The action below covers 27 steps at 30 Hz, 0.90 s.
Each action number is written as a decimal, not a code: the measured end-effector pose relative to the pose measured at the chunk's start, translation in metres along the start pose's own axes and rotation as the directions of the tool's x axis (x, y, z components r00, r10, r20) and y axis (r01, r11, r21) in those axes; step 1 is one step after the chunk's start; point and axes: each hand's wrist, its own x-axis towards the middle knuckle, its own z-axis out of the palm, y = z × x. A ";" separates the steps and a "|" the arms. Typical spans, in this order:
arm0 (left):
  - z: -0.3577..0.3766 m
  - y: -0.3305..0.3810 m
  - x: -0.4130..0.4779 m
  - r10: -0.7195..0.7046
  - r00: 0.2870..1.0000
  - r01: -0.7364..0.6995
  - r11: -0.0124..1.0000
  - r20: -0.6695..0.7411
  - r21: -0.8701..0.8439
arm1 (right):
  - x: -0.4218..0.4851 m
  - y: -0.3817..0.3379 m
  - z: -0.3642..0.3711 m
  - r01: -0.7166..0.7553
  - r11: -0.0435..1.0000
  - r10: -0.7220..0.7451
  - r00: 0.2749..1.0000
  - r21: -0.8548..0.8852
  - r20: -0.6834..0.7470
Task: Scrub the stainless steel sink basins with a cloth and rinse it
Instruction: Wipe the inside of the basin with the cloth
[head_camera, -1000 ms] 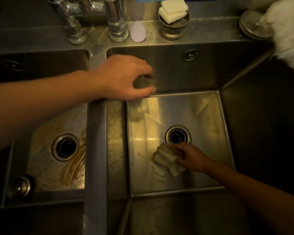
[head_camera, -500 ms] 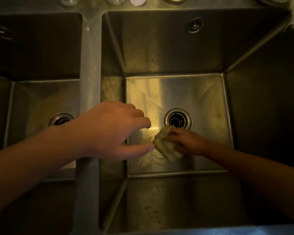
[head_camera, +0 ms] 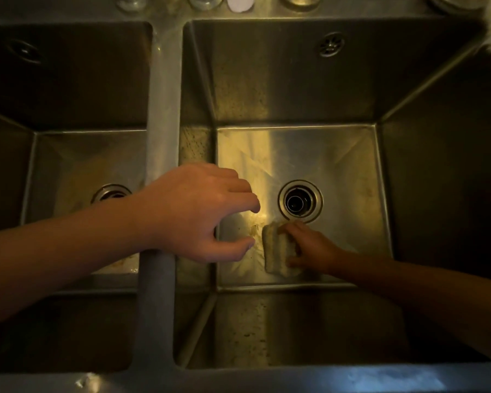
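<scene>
Left side: we note the dim stainless steel left basin, with brown streaks on its floor and nothing at work in it. A flat steel divider rail runs between the two basins.

The left grip hangs over the rail and the left edge of the deep stainless steel right basin. Its fingers are loosely curled, thumb and forefinger apart, with nothing between them. It is near the cloth but not touching it.

The pale folded cloth lies on the right basin floor, near-left of the round steel drain, with its far end just beside the drain flange. Its long axis runs from the drain end toward the near wall, tilted a little. The free long edge faces left.

The right grip is clamped on the cloth, fingers across the top and thumb at the near end.

Handling, our judgement: the cloth is light, soft, ribbed and probably wet. It should bunch and fold rather than slide as a block, and the steel under it looks slick. We would hold it over the middle with a thumb hooked on one edge, so pressure spreads along the long axis. Speckled grime on the side walls suggests much scrubbing remains, and the rinse has not yet begun.
</scene>
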 end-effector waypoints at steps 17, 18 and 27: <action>-0.002 -0.002 0.000 -0.069 0.997 0.070 0.997 0.034 -0.026 | 0.050 -0.060 0.031 -0.118 0.921 0.268 0.883 0.371 -0.385; -0.002 -0.002 0.000 -0.071 0.997 0.072 0.997 0.032 -0.024 | 0.056 -0.059 0.024 -0.125 0.929 0.266 0.879 0.348 -0.396; -0.002 0.000 0.000 -0.094 0.995 0.095 0.995 0.041 -0.028 | 0.033 -0.023 0.007 0.007 0.999 0.002 0.985 0.051 -0.173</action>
